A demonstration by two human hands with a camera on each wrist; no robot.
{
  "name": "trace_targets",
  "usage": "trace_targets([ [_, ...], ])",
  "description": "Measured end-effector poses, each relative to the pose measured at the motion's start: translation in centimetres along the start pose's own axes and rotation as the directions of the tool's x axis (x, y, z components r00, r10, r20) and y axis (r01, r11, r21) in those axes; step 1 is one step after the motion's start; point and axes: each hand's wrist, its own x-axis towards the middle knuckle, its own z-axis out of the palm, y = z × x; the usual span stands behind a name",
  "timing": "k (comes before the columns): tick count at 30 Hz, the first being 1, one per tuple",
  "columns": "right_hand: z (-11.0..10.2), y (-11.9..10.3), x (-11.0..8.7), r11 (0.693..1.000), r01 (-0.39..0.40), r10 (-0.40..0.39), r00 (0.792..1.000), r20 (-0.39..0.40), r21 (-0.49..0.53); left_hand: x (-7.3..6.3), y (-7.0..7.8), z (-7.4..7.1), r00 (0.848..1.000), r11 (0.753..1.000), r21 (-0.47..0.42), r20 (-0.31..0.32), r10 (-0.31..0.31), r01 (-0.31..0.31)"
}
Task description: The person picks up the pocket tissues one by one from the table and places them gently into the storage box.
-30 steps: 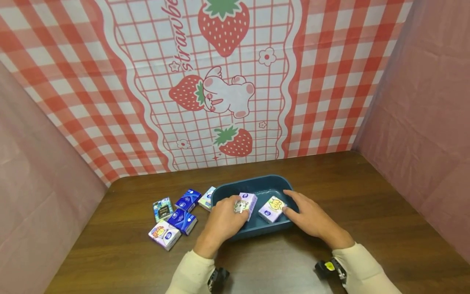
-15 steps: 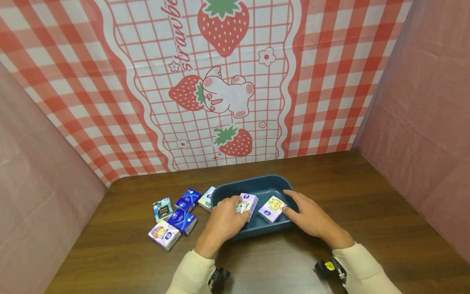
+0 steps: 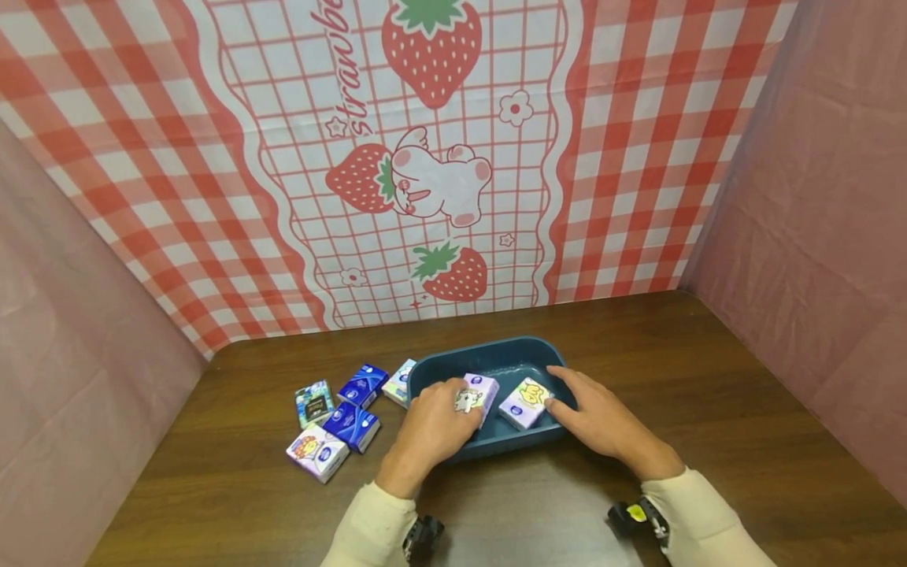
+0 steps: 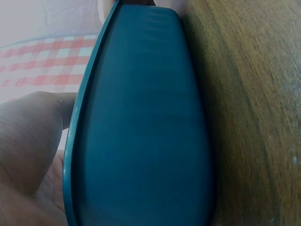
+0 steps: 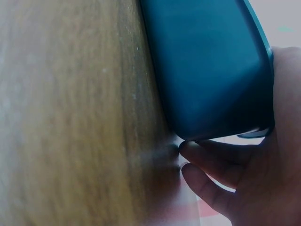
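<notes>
A dark teal plastic basin [image 3: 489, 450] sits on the wooden table. Over its left end, my left hand [image 3: 441, 421] pinches a purple-and-white pocket tissue pack [image 3: 482, 391] with a white cartoon animal on it, tilted inside the basin. The fingertips on that pack's far side are hidden. My right hand [image 3: 595, 409] grips the basin's right end, thumb over the rim; in the right wrist view its fingers [image 5: 211, 165] curl against the outside wall. Close to that thumb, a second tissue pack [image 3: 523, 404] with a yellow cartoon lies in the basin.
Left of the basin lie two blue tissue packs [image 3: 352, 426], a dark floral pack [image 3: 314, 403] and a white-purple pack [image 3: 318, 452]. Another light pack [image 3: 398, 383] rests against the basin's left end. A red-checked strawberry cloth [image 3: 453, 181] hangs behind the table [image 3: 694, 409].
The tissue pack in my left hand has shifted very slightly to the right. My right hand, the basin and the other packs have stayed in place.
</notes>
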Motion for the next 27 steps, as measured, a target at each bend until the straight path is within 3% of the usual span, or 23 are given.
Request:
trace_targets([
  [27, -0.05, -0.02, 0.06, 1.0, -0.024, 0.024, 1.0, 0.01, -0.008, -0.22, 0.05, 0.1, 0.999, 0.998, 0.052, -0.001, 0.035, -0.035],
])
